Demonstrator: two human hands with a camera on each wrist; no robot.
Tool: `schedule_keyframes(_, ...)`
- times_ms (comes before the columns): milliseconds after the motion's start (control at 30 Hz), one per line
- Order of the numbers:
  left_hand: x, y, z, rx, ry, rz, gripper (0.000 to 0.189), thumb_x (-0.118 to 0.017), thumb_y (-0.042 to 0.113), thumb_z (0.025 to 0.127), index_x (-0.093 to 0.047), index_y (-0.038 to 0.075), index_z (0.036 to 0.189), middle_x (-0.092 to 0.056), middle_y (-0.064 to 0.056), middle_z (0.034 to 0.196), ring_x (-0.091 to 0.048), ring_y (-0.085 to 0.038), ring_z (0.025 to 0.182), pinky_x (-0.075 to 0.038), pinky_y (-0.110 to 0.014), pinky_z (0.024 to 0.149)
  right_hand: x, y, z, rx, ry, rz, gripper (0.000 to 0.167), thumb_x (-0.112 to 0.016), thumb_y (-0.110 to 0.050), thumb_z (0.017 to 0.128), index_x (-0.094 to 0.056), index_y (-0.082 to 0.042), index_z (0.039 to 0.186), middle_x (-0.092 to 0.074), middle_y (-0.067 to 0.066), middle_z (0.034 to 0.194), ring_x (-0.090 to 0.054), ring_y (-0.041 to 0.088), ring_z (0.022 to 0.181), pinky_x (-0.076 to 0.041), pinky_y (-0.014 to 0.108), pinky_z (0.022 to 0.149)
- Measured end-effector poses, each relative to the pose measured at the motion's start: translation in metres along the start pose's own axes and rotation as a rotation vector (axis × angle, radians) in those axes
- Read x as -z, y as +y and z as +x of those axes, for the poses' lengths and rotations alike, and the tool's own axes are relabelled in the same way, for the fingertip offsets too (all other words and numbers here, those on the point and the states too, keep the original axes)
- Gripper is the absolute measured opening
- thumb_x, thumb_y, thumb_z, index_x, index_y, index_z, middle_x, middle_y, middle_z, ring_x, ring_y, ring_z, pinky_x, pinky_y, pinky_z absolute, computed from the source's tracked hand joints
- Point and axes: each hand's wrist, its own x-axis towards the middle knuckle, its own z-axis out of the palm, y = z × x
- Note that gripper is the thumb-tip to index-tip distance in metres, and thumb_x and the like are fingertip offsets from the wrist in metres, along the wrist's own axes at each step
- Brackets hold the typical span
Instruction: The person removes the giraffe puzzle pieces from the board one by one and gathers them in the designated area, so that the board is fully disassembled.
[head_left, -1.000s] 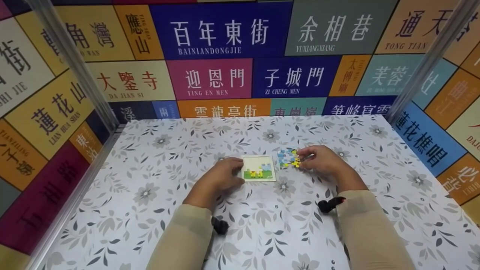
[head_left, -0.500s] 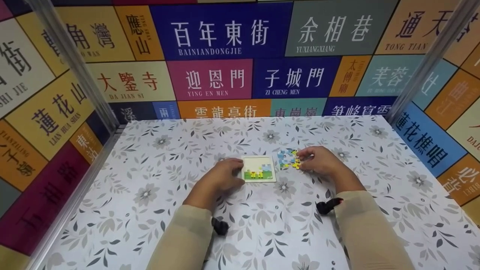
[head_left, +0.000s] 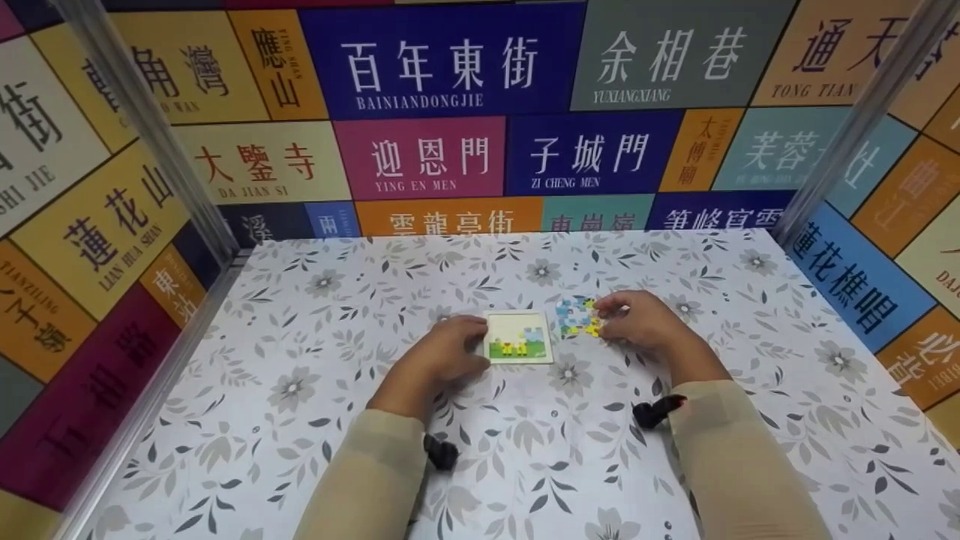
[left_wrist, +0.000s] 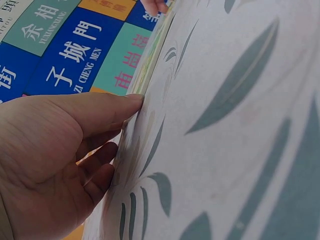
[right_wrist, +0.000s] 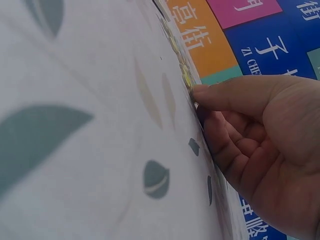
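Note:
A small square puzzle tray (head_left: 520, 364) lies flat on the table, with a green-and-yellow picture section along its bottom and part of its right side. My left hand (head_left: 451, 349) holds the tray's left edge between thumb and fingers; in the left wrist view the thumb (left_wrist: 120, 105) touches its side. Just right of the tray is a cluster of loose jigsaw pieces (head_left: 574, 315) in light blue, yellow and green. My right hand (head_left: 637, 322) grips the cluster's right edge, thumb and forefinger apart. In the right wrist view the thumb (right_wrist: 235, 95) meets the yellow pieces.
The table (head_left: 300, 450) has a white cover with grey leaves and flowers. Behind it and at both sides stand panels (head_left: 442, 60) with Chinese lettering, joined by clear corner posts (head_left: 150, 112). A small black camera sits on each wrist.
Both hands stay at almost the same places. The right hand and the pieces under it shift only very slightly; the tray stays put.

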Motion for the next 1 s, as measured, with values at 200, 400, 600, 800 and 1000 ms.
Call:
schedule_keyframes(200, 0.0, 0.001, 0.0, 0.038, -0.012, -0.018, 0.066, -0.08, 0.021, 0.094, -0.058, 0.016, 0.156, -0.048, -0.003, 0.168, -0.036, -0.032, 0.162, -0.024, -0.05, 0.136, -0.004, -0.015, -0.003, -0.003, -0.026, 0.011, 0.051, -0.078, -0.018, 0.095, -0.065, -0.012, 0.144, -0.064, 0.015, 0.14, -0.07, 0.023, 0.102, -0.061, 0.034, 0.08)
schedule_keyframes(400, 0.0, 0.001, 0.001, 0.049, -0.012, -0.029, 0.066, -0.08, 0.02, 0.093, -0.058, 0.016, 0.156, -0.048, -0.002, 0.168, -0.036, -0.031, 0.162, -0.024, -0.05, 0.136, -0.016, -0.043, 0.0, 0.055, -0.066, -0.066, 0.05, -0.081, -0.025, 0.094, -0.068, -0.016, 0.142, -0.069, 0.01, 0.132, -0.071, 0.023, 0.094, -0.061, 0.037, 0.071)
schedule_keyframes(600, 0.0, 0.001, 0.001, 0.053, -0.011, -0.039, 0.067, -0.08, 0.02, 0.093, -0.057, 0.017, 0.156, -0.048, -0.002, 0.168, -0.036, -0.031, 0.162, -0.024, -0.05, 0.136, -0.029, -0.072, 0.001, 0.071, -0.139, -0.104, 0.054, -0.083, -0.027, 0.093, -0.068, -0.019, 0.144, -0.071, 0.005, 0.128, -0.072, 0.021, 0.093, -0.055, 0.035, 0.063)
schedule_keyframes(800, 0.001, 0.001, 0.002, 0.051, -0.013, -0.024, 0.066, -0.08, 0.021, 0.094, -0.058, 0.016, 0.156, -0.049, -0.002, 0.167, -0.038, -0.03, 0.161, -0.026, -0.049, 0.136, -0.042, -0.092, 0.005, 0.135, -0.138, -0.076, 0.054, -0.084, -0.025, 0.093, -0.069, -0.015, 0.143, -0.072, 0.009, 0.127, -0.073, 0.021, 0.099, -0.061, 0.034, 0.076)
schedule_keyframes(1000, 0.001, 0.0, 0.004, 0.038, -0.009, -0.017, 0.064, -0.08, 0.02, 0.094, -0.059, 0.015, 0.154, -0.05, -0.003, 0.166, -0.04, -0.031, 0.159, -0.029, -0.049, 0.135, -0.047, -0.094, 0.011, 0.161, -0.128, -0.063, 0.053, -0.083, -0.026, 0.093, -0.068, -0.015, 0.143, -0.072, 0.008, 0.127, -0.071, 0.025, 0.109, -0.06, 0.033, 0.079)
